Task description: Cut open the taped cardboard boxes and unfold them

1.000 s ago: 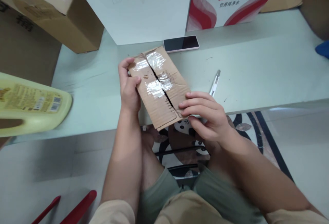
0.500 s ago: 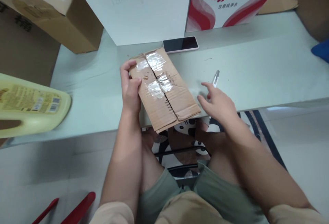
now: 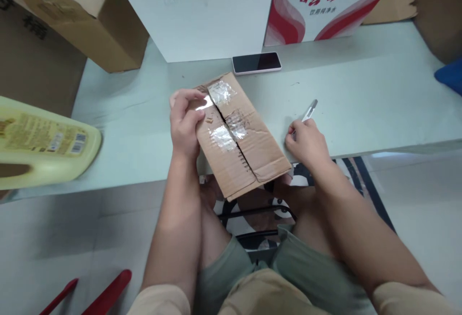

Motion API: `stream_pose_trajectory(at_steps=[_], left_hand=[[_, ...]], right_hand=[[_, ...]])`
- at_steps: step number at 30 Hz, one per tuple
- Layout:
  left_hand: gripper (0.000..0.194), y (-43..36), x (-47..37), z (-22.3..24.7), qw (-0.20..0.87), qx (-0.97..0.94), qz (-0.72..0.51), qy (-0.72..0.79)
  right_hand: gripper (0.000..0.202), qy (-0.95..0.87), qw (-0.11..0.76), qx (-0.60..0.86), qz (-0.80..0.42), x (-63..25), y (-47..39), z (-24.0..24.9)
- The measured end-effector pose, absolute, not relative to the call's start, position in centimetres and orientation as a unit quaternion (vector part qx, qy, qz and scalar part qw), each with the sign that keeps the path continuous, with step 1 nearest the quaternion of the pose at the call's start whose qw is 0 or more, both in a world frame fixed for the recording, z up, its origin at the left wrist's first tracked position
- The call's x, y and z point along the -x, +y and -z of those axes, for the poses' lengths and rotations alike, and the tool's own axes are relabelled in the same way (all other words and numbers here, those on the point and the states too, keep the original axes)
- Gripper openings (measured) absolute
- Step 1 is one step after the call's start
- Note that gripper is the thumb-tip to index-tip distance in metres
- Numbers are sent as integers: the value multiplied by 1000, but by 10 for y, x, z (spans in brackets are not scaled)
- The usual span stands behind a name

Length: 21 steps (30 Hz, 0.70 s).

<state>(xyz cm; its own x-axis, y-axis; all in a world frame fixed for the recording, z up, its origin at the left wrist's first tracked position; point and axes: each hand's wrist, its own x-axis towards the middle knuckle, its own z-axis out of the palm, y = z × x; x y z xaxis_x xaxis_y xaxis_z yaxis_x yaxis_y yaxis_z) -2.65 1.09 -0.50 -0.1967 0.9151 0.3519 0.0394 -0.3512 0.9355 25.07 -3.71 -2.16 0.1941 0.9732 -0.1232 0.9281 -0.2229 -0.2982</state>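
Observation:
A flat brown cardboard box (image 3: 249, 146) with clear tape across its centre seam lies tilted over the table's front edge. My left hand (image 3: 186, 120) grips its upper left side, thumb on top. To the right of the box, my right hand (image 3: 306, 141) is closed round the lower part of a slim white and grey utility knife (image 3: 310, 109), whose far end points up and away. The fingers hide the knife's near end.
A phone (image 3: 256, 63) lies behind the cardboard box on the pale table (image 3: 361, 93). White and red cartons (image 3: 212, 11) stand at the back. Brown boxes (image 3: 119, 26) are at the back left, a yellow jug (image 3: 46, 146) at the left edge, something blue (image 3: 449, 76) at far right.
My right hand has closed on the utility knife, which was lying on the table beside open fingers. The cardboard box has shifted slightly down and right, and my left fingers reach further over it.

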Motion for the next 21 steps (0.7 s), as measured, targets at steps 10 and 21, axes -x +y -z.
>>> stream_pose_trajectory(at_steps=[10, 21], left_hand=[[13, 13, 33, 5, 301, -570, -607, 465], [18, 10, 31, 3, 287, -573, -614, 462]], right_hand=[[53, -574, 196, 780, -156, -249, -36, 20], [58, -556, 265, 730, -296, -256, -33, 30]])
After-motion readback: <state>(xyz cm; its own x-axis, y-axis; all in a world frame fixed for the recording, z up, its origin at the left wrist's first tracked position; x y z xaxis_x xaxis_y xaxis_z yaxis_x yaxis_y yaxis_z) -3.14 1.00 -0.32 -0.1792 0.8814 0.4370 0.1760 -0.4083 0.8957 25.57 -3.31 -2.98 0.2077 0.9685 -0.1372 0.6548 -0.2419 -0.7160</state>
